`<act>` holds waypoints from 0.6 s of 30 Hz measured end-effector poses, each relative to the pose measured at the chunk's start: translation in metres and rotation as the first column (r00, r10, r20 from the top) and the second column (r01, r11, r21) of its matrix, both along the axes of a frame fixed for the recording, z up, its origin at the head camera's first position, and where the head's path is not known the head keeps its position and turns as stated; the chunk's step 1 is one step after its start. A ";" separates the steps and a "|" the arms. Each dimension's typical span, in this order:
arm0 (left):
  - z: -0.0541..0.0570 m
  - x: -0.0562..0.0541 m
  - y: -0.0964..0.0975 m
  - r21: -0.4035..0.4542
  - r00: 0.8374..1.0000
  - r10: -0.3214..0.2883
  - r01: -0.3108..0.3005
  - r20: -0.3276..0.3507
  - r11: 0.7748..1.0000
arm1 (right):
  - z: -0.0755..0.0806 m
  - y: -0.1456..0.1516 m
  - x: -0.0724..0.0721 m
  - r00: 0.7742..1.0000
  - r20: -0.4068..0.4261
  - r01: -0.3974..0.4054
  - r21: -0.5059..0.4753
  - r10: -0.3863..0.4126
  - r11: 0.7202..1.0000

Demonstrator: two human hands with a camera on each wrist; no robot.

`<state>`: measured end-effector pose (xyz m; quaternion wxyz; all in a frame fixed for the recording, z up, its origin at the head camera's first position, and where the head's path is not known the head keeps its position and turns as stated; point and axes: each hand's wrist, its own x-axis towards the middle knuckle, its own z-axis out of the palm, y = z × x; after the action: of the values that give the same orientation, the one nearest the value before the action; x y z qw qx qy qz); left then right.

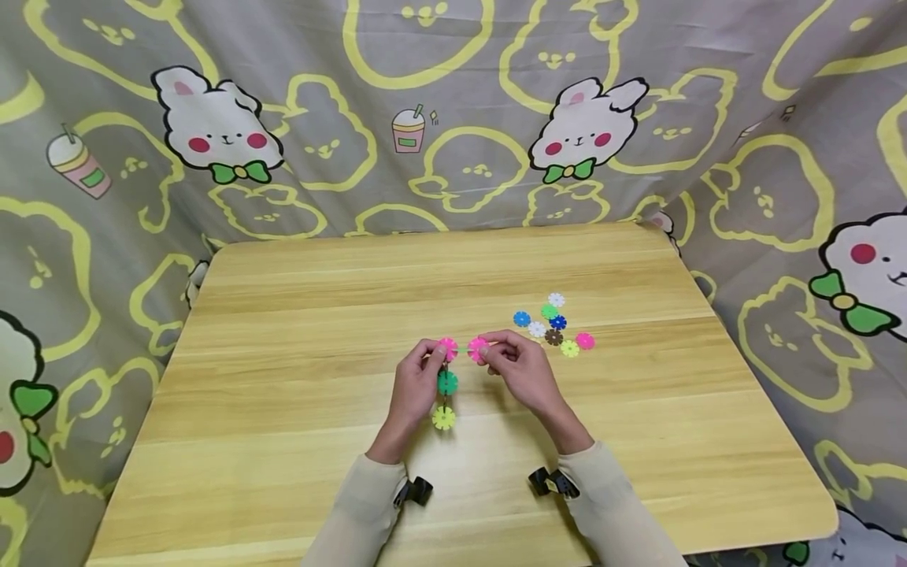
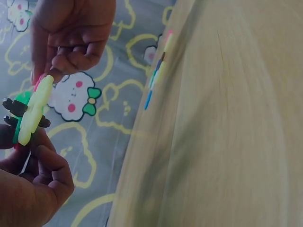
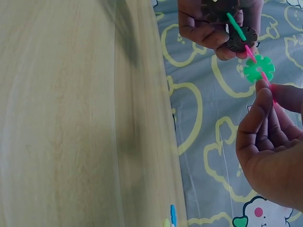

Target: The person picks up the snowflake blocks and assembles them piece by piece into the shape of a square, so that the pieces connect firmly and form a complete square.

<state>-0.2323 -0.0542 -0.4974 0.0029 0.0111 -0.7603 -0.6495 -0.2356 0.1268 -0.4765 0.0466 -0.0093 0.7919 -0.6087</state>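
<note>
Your left hand [image 1: 416, 379] and right hand [image 1: 519, 370] each pinch a pink disc [image 1: 449, 348] beside the green disc [image 3: 254, 71]. Best push straight and gently, so nothing bends.

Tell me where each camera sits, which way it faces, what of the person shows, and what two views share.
Head: worn on the head, facing forward and down over the table to the cloth; left hand, right hand and both sleeves show.
Left wrist: worn on the left wrist, facing that hand's work on the chain; both hands show.
Right wrist: worn on the right wrist, facing that hand's work; both hands show.
Shared: both wrist views catch the chain, table, cloth and some loose discs, edge-on.
</note>
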 end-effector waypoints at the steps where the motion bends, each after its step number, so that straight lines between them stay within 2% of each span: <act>1: 0.000 0.000 0.000 -0.001 1.000 0.001 -0.001 0.006 1.000 | 0.000 0.000 0.000 1.000 0.001 -0.001 -0.001 0.001 1.000; 9: 0.000 -0.003 0.000 -0.011 0.998 -0.012 0.013 0.058 1.000 | -0.001 0.001 0.000 1.000 0.014 -0.015 -0.007 0.015 1.000; 12: 0.001 -0.002 -0.001 -0.035 0.999 -0.039 0.040 0.023 0.999 | -0.001 0.002 0.000 1.000 0.011 -0.017 -0.001 0.017 1.000; 14: 0.000 -0.002 -0.001 -0.064 0.997 -0.069 0.067 -0.025 0.996 | -0.002 0.002 -0.001 1.000 0.004 -0.022 0.002 0.022 1.000; 18: -0.002 -0.002 -0.004 -0.145 0.981 -0.139 0.119 -0.136 0.982 | -0.003 0.001 -0.001 0.999 -0.002 -0.037 -0.012 0.037 0.999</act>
<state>-0.2346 -0.0578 -0.4996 0.0168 -0.0859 -0.7998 -0.5939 -0.2370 0.1282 -0.4794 0.0571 -0.0244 0.7879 -0.6127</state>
